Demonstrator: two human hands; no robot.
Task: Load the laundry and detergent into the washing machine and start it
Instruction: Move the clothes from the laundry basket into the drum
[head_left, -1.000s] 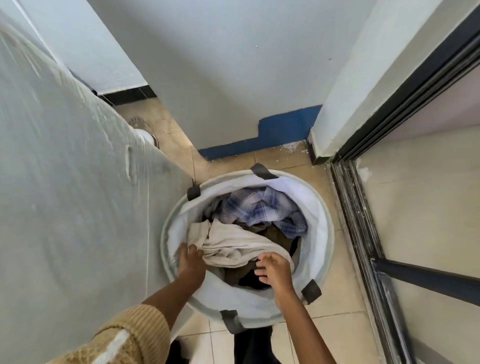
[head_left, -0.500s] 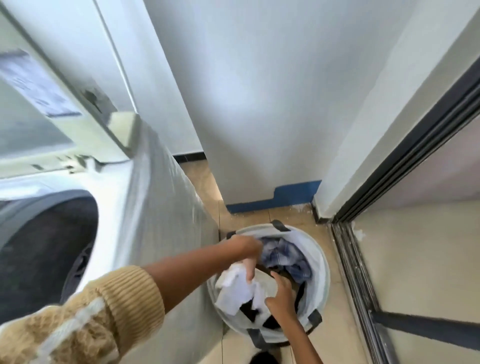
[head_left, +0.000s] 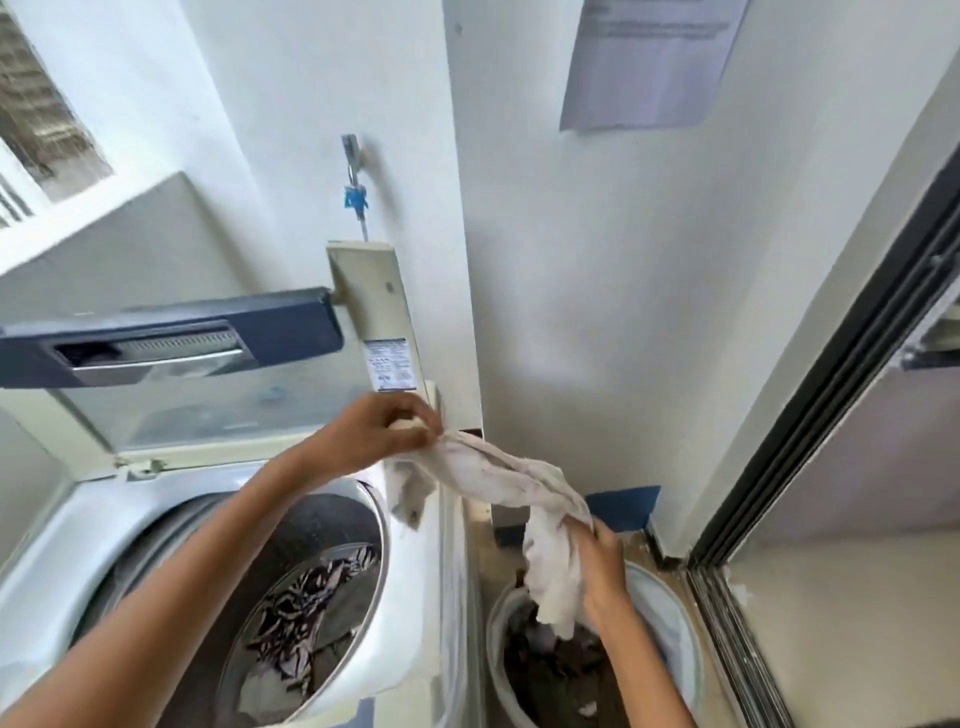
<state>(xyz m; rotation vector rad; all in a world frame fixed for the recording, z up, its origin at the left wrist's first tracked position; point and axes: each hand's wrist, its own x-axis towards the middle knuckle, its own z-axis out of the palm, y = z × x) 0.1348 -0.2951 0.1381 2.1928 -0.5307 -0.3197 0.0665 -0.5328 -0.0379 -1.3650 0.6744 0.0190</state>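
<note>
White cloth (head_left: 511, 475) stretches between both hands: left hand (head_left: 382, 431) pinches one end above the washer (head_left: 410, 597) rim, right hand (head_left: 602, 566) grips the other, fingers curled round it, over the basket (head_left: 672, 629).

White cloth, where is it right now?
Head view, centre: the white cloth stretches mid-air between the left hand above the washing machine and the right hand over the laundry basket.
</note>
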